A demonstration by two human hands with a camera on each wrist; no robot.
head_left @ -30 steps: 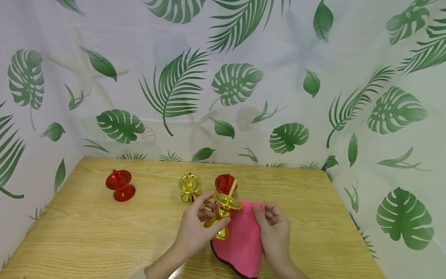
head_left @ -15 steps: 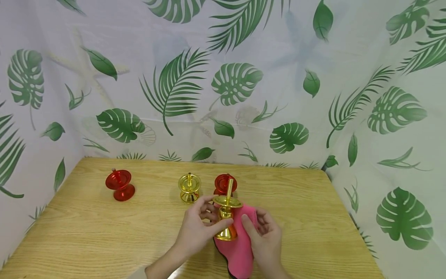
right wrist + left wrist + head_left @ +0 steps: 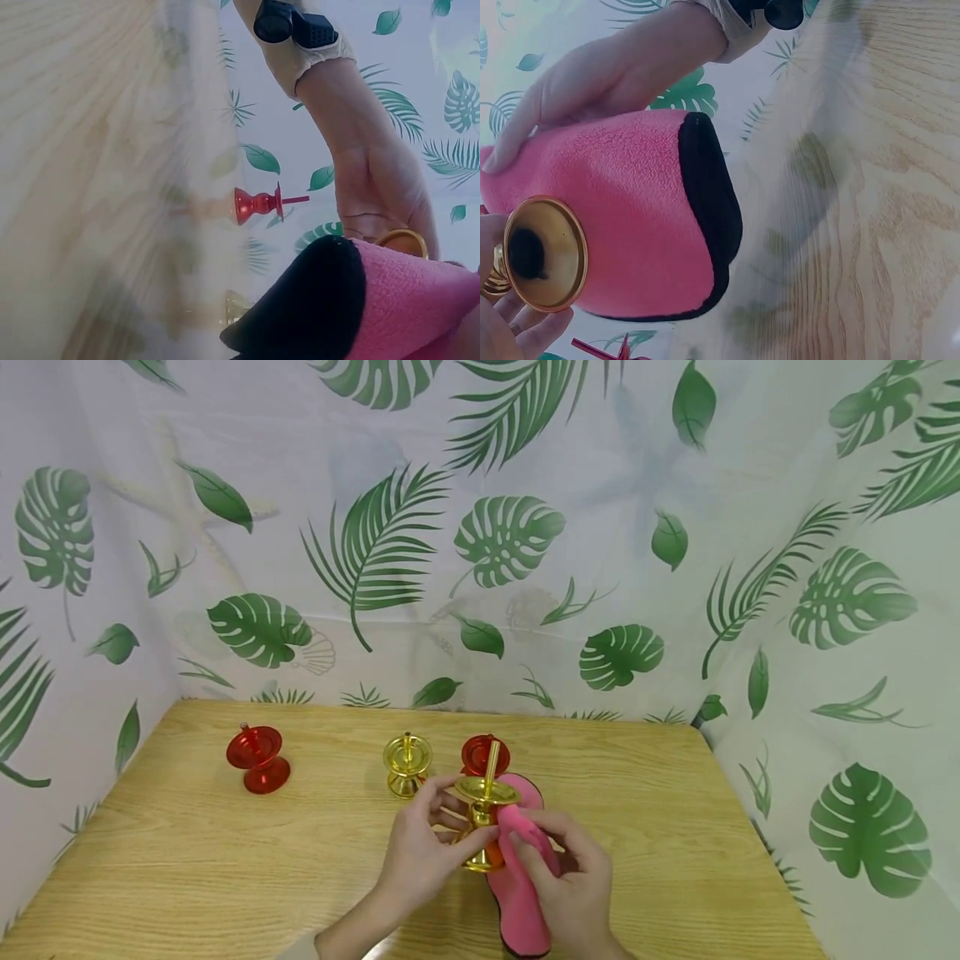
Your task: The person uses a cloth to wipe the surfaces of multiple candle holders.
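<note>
My left hand (image 3: pixel 427 843) grips a gold candle holder (image 3: pixel 483 852) by its stem, upright above the table, its dish and spike at the top. In the left wrist view, the candle holder's hollow base (image 3: pixel 551 255) faces the camera. A pink cloth (image 3: pixel 521 902) with a dark edge is pinched by my right hand (image 3: pixel 573 877), whose fingers press it to the right side of the candle holder. The cloth's lower part hangs down. In the right wrist view the cloth (image 3: pixel 412 300) hides most of the candle holder.
Behind the hands stand a red candle holder (image 3: pixel 485 752), partly hidden, and a gold one (image 3: pixel 407 760). Another red candle holder (image 3: pixel 258 760) is at the left on the wooden table (image 3: pixel 225 877). A leaf-print sheet (image 3: pixel 420 552) hangs around the table.
My right hand has come left with the cloth, which has gone from spread out to bunched against the candle holder. The candle holder, tilted earlier, is now more upright.
</note>
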